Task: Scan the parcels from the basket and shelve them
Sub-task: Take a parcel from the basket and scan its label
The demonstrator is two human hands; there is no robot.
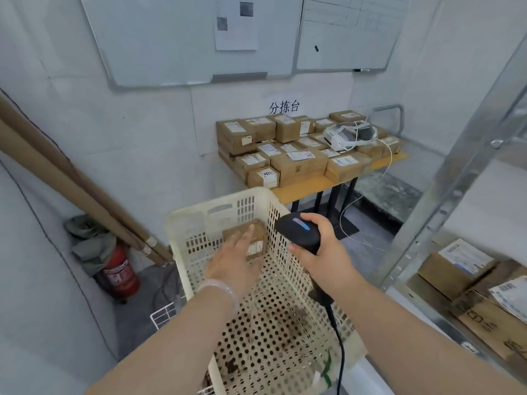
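A lone brown parcel (pixel 261 232) lies at the basket's (pixel 216 201) far end, the left hand (pixel 231 260) poised over it with fingers straight and spread (contact unclear), the right hand (pixel 322 246) wrapped round the scanner (pixel 296 229) at the basket's right wall, where the cord (pixel 339 337) could snag the rim.

Pale translucent bangle (pixel 225 289), L wrist.

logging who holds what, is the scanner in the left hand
No, the right hand grips the scanner; the left hand is open over the parcel in the basket.
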